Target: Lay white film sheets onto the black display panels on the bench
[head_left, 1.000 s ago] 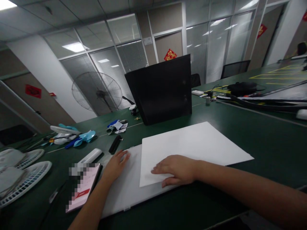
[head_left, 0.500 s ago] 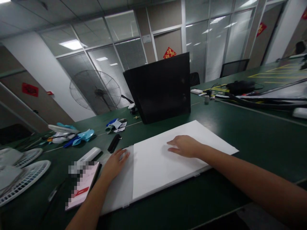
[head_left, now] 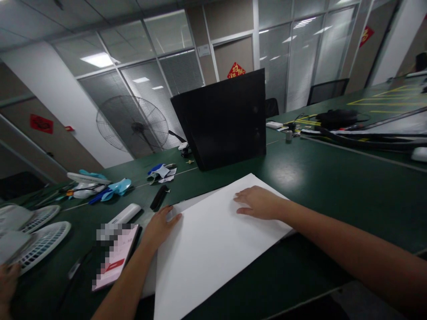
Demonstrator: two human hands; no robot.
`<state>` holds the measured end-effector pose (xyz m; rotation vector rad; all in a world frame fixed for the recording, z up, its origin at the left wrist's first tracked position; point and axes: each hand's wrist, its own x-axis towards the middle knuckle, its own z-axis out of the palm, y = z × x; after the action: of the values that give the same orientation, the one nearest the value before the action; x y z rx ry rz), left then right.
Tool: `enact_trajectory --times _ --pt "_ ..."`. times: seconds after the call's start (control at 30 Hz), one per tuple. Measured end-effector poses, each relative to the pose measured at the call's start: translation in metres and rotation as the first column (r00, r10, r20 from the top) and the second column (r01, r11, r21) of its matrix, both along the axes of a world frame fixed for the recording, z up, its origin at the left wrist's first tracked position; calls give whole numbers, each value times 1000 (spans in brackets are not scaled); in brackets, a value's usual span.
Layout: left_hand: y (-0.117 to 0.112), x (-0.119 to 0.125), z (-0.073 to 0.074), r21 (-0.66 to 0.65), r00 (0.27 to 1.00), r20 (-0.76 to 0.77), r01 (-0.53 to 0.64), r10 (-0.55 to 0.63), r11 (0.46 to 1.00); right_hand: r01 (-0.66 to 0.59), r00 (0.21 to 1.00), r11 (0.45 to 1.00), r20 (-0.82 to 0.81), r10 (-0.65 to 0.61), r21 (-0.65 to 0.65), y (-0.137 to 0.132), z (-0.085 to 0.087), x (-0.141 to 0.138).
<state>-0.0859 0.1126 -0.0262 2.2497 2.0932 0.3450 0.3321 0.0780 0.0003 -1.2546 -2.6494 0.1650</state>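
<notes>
A large white sheet of paper (head_left: 210,249) lies slanted over a pale flat board (head_left: 195,202), whose edges show at the back and at the lower left. On the sheet's right half rests my right hand (head_left: 258,203), palm down, fingers stretched to the left and thumb apart. My left hand (head_left: 162,226) lies at the sheet's upper left edge with thumb and fingers spread, the thumb touching the paper. Whether anything lies under its fingers is hidden. Left of that forearm is a phone (head_left: 118,262) with a partly blurred pink screen.
Behind the paper stands a big black panel (head_left: 223,120). To the left are a black case (head_left: 159,198), a white stick-shaped device (head_left: 126,214), blue masks (head_left: 116,189) and white fans (head_left: 50,242). Another person's hand (head_left: 8,282) shows at the left edge. Cables (head_left: 360,140) lie at right.
The white sheet has slid left and toward me and turned, now covering much of the board's left part. My hands have barely shifted. Another person's hand has appeared at the far left.
</notes>
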Motion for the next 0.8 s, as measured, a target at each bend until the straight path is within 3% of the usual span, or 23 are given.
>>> enact_trajectory --times 0.13,0.27,0.4,0.6,0.8 --pt "1 0 -1 36 999 31 7 -8 999 100 988 995 119 -101 10 -2 2 3" --pt "1 -1 -4 63 999 44 12 -15 998 71 981 997 178 -77 41 -18 3 -16" --pt "3 -4 -8 81 999 35 -2 -1 997 45 984 997 169 -56 64 -23 -3 -28" --pt "7 -8 -13 71 999 37 -1 -1 997 97 989 993 109 -105 69 -7 -12 -15" --pt "9 -12 -15 56 1000 24 -15 14 998 62 992 994 105 -71 85 -7 -12 -12"
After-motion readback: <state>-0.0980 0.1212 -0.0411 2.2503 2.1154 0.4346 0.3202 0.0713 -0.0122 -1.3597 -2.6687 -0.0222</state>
